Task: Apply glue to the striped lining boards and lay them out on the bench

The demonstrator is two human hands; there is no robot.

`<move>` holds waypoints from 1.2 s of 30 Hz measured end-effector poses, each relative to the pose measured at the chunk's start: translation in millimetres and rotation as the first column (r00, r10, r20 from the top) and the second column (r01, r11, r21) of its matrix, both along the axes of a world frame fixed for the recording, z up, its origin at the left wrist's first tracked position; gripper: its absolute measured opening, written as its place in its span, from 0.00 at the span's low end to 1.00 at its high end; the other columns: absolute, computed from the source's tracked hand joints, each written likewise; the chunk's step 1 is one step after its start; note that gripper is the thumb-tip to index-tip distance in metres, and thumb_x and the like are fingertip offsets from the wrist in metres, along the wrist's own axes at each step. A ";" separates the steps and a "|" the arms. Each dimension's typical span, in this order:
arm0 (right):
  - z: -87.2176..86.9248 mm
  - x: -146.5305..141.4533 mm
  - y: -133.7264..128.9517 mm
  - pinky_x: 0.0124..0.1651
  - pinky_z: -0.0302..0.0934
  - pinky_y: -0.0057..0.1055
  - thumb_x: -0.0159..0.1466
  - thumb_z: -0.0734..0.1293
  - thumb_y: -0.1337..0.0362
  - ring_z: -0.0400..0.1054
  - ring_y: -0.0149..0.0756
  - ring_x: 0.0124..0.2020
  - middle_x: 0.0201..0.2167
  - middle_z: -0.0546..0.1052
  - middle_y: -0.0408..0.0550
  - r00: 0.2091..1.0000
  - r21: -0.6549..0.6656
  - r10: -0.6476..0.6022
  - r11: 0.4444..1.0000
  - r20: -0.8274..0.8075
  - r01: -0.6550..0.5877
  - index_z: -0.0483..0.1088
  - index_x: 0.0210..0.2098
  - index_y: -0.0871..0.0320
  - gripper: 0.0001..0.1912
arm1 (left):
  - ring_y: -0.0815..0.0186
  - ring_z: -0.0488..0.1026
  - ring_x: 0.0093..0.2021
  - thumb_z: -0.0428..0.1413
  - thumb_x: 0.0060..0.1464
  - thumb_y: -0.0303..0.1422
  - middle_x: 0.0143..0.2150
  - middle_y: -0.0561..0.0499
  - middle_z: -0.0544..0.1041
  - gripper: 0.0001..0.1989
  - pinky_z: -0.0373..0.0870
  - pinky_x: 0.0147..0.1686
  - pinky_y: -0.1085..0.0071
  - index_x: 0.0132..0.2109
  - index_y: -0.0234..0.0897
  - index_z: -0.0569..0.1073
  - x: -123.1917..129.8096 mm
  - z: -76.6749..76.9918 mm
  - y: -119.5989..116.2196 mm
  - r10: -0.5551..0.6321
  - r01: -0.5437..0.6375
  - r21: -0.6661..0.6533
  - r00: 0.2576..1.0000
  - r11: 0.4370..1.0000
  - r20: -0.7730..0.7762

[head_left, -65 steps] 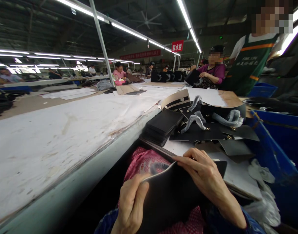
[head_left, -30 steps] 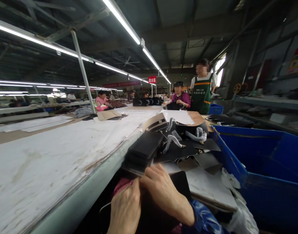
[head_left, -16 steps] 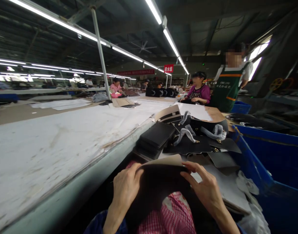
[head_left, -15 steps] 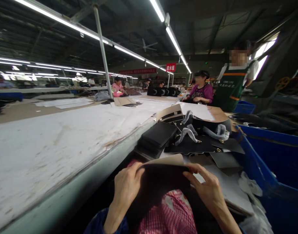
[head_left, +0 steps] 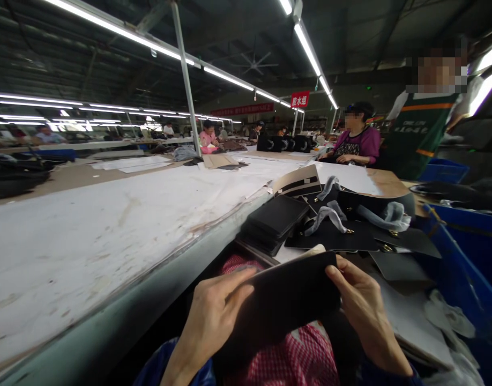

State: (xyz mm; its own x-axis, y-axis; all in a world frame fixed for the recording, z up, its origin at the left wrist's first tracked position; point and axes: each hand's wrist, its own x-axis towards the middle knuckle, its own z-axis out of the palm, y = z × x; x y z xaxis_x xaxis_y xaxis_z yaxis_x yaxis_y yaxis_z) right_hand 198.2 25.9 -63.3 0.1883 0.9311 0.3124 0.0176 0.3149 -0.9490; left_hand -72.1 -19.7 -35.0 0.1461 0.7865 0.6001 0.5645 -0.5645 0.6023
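Note:
A black panel (head_left: 286, 300) with a pale backing showing along its top edge is held above the lap, over red checked cloth (head_left: 310, 356). My left hand (head_left: 217, 316) grips the panel's left side, thumb on the black face and fingers along the top edge. At the upper right corner, my right hand (head_left: 364, 303) pinches it between thumb and fingers. Just beyond lies a stack of black pieces (head_left: 276, 217). Right of the stack are black panels (head_left: 330, 236) with gold rings and handles wrapped in white film (head_left: 328, 220).
The long white-covered table (head_left: 109, 225) runs along the left. Blue bins (head_left: 471, 246) stand at the right, near crumpled clear plastic (head_left: 451, 316). A person in purple (head_left: 360, 142) sits across the table, and a person in a green apron (head_left: 418, 131) stands at the right.
The panel has tilted, its right end higher, and now shows more of its black face. Both hands have shifted right in the picture, and the whole view has turned slightly left.

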 end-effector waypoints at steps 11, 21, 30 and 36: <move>19.9 -7.1 -7.3 0.28 0.60 0.22 0.45 0.81 0.51 0.65 0.29 0.28 0.28 0.76 0.43 0.969 -0.195 -0.031 0.981 -0.245 -0.018 0.77 0.26 0.55 0.18 | 0.72 0.81 0.34 0.58 0.62 0.28 0.38 0.54 0.85 0.12 0.73 0.36 0.84 0.50 0.41 0.82 3.1 10.4 -9.7 -0.204 0.245 -0.164 0.952 0.956 0.229; 14.6 -5.1 -17.2 0.29 0.57 0.24 0.49 0.79 0.48 0.62 0.30 0.29 0.28 0.73 0.41 0.984 -0.199 -0.114 0.976 -0.137 0.085 0.77 0.31 0.54 0.18 | 0.66 0.82 0.43 0.59 0.61 0.32 0.44 0.54 0.85 0.12 0.75 0.43 0.80 0.50 0.44 0.82 5.6 -2.2 2.8 -0.175 0.302 -0.342 0.919 0.890 0.354; 9.2 -2.0 -23.5 0.36 0.59 0.28 0.53 0.76 0.45 0.65 0.35 0.36 0.32 0.74 0.42 0.969 -0.101 -0.246 0.964 0.011 0.246 0.77 0.35 0.52 0.19 | 0.65 0.83 0.37 0.56 0.62 0.30 0.43 0.47 0.85 0.13 0.78 0.41 0.76 0.51 0.36 0.81 12.1 -0.3 1.2 -0.168 0.221 -0.201 0.953 0.954 0.252; 21.1 -7.5 -35.4 0.33 0.57 0.29 0.57 0.74 0.48 0.64 0.33 0.32 0.33 0.75 0.42 0.953 0.026 -0.280 0.960 0.112 0.279 0.76 0.34 0.52 0.15 | 0.64 0.82 0.34 0.54 0.63 0.26 0.35 0.49 0.85 0.12 0.78 0.35 0.74 0.45 0.36 0.82 12.1 4.8 -0.2 -0.118 0.126 -0.087 0.989 0.988 0.088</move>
State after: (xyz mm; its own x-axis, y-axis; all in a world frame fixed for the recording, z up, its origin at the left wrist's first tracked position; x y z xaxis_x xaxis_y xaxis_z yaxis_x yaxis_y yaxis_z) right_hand 190.7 -9.5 -42.2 0.4031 0.8431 0.3559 0.2139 0.2914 -0.9324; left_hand -60.0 -19.9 -30.2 0.1973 0.8180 0.5403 0.4413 -0.5663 0.6961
